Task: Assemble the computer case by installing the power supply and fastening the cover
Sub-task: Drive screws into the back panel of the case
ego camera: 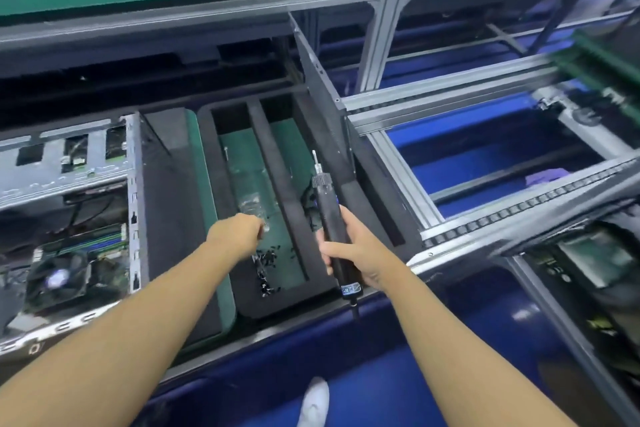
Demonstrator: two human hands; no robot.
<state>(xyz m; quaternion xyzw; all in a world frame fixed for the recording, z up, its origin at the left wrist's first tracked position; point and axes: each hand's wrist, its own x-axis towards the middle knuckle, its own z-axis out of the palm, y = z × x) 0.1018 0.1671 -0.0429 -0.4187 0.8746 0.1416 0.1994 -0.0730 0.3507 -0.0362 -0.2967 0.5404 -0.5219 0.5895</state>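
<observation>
One screwdriver (pixel 327 208), right hand (pixel 353 253), bit pointing away

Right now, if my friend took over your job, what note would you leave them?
Left hand: curled over the black screws in the foam tray; cannot tell if it has pinched one.
Right hand: grips the electric screwdriver, bit pointing away.
Computer case: at left, open, its fan showing.
Done: tool in hand.
Left: take a screw, fasten the cover. Power supply not clearly seen.
</observation>
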